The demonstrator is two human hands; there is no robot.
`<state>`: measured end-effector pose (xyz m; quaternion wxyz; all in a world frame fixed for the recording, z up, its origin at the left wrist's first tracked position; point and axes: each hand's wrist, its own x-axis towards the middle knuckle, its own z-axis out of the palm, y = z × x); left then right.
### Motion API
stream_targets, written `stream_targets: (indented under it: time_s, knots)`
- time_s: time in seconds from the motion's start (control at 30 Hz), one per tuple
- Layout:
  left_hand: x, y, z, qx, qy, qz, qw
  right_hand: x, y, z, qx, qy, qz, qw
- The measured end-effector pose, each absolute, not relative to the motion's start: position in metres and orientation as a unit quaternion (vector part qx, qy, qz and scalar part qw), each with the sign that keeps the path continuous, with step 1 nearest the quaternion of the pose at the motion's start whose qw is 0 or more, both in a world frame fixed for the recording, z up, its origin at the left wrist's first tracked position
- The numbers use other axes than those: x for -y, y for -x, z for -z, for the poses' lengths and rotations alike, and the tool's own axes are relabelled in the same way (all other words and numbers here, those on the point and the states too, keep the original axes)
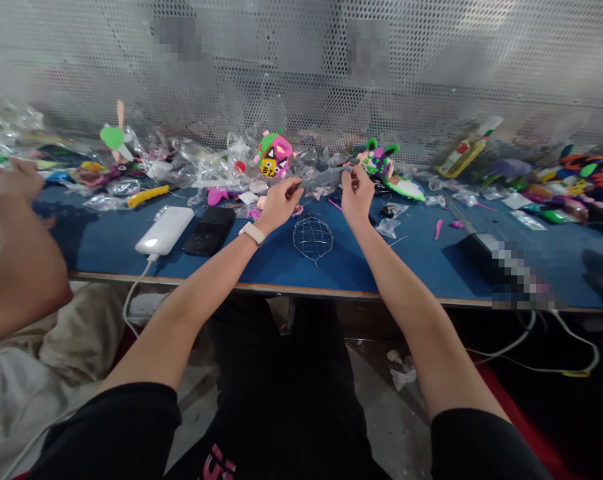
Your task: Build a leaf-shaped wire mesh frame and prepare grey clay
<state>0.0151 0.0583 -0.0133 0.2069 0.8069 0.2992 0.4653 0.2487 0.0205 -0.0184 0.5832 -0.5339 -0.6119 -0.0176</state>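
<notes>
Head view: blurred grey film [325, 179] in both hands [281, 201] [357, 192]

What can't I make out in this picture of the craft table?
All in the head view:
- Grey strip between left hand and right hand: blurred, material unclear.
- Black device: partly hidden by pixel blocks.
- Bottle: label too small and blurred to read.
- Neighbour's arm: cut off by the left edge.
</notes>
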Motion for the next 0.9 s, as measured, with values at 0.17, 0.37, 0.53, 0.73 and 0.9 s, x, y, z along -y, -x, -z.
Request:
stream_targets:
  time_s: [0.17, 0.37, 0.53, 0.73, 0.9]
  knots:
    - [-0.066, -0.016, 0.019, -0.308, -0.777, -0.499, 0.230, -0.014, -0.229, 0.016, 0.639, 0.479, -0.050, 0.600]
    - [-0.072, -0.012, 0.022, -0.301, -0.776, -0.514, 0.206, -0.003, -0.218, 0.013, 0.697, 0.454, -0.059, 0.552]
    - [-0.063, -0.014, 0.015, -0.257, -0.804, -0.486, 0.227, -0.001, -0.226, 0.008, 0.738, 0.427, -0.103, 0.513]
    - [-0.059, -0.017, 0.008, -0.212, -0.807, -0.468, 0.290, -0.001, -0.229, 0.007, 0.782, 0.386, -0.133, 0.471]
    - [-0.060, -0.017, 0.007, -0.194, -0.817, -0.453, 0.300, 0.002, -0.224, 0.006, 0.777, 0.397, -0.086, 0.482]
